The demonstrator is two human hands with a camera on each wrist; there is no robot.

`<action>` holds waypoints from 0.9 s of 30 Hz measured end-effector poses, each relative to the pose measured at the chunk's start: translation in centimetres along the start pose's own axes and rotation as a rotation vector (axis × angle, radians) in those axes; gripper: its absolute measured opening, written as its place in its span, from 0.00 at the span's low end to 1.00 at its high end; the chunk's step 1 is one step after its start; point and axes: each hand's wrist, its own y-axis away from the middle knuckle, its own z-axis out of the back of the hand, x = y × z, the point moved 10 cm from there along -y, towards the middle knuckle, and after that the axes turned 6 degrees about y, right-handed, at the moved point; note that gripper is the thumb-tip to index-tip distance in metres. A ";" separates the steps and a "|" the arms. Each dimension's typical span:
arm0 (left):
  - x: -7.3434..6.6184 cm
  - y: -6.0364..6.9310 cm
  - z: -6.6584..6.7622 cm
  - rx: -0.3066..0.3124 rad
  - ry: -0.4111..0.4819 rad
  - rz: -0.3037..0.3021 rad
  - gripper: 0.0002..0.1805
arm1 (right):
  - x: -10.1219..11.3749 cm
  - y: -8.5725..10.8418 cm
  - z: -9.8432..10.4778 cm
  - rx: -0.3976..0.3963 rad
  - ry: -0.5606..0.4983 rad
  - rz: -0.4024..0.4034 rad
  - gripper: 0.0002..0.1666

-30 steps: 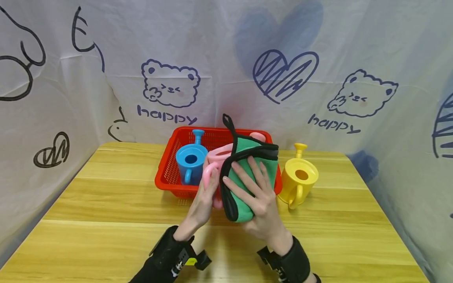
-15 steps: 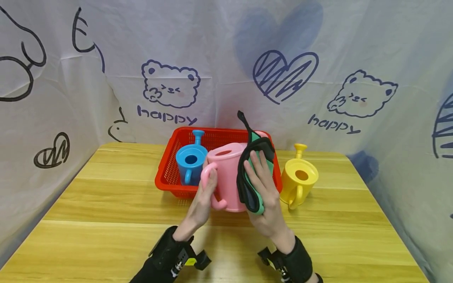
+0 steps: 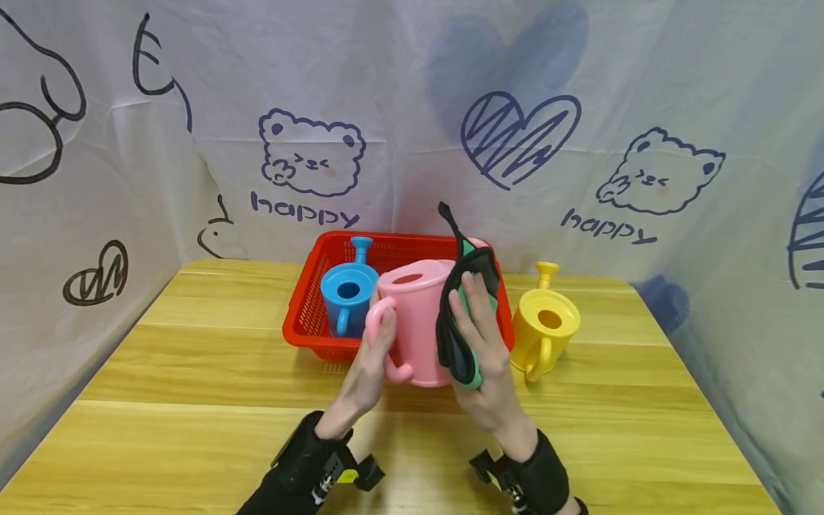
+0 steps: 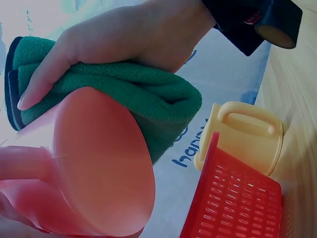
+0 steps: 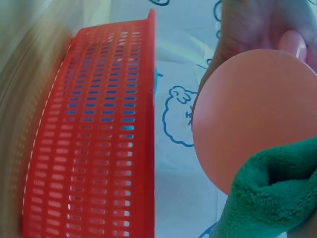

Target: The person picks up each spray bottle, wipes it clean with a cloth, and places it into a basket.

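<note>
The pink watering can (image 3: 421,329) is up off the table, in front of the red basket (image 3: 292,330), and both wrist views show its round, flat bottom. Going left to right, a white sheet (image 3: 412,64) hangs behind the basket, and a drawn bear (image 3: 312,154) smiles there, back of the basket's left end. The blue watering can (image 3: 357,311) sits inside the basket, on its left side. The left hand (image 3: 367,372) is in front of the basket and holds the pink can, wrapped on its left side, with the thumb by the handle. Next comes a green cloth (image 3: 454,343) with black edges, in front of the basket's right end and touching the pink can's right side. The right hand (image 3: 489,365) presses on that cloth, and the fingers that show lie quite straight over it. A bit of pink peeks out behind the cloth, but I can't tell what part it is. The yellow watering can (image 3: 533,329) stands just right of the basket, on the wooden table (image 3: 193,386), with its handle facing the person.
</note>
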 end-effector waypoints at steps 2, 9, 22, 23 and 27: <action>-0.1 -0.1 0.0 -0.002 0.001 -0.011 0.38 | 0.5 0.1 -0.2 -0.001 0.087 0.037 0.38; -0.4 -0.2 0.1 0.005 0.026 -0.026 0.34 | 3.2 0.2 -1.3 0.014 0.318 0.232 0.31; -0.9 -0.5 0.0 0.019 0.037 -0.086 0.30 | 4.3 0.3 -1.8 0.051 0.346 0.327 0.27; -1.1 -0.6 -0.1 0.020 0.035 -0.115 0.28 | 4.3 0.3 -1.9 0.060 0.352 0.333 0.27; -2.0 -0.8 -0.3 0.021 0.018 -0.199 0.22 | 4.4 0.5 -2.2 0.092 0.358 0.336 0.26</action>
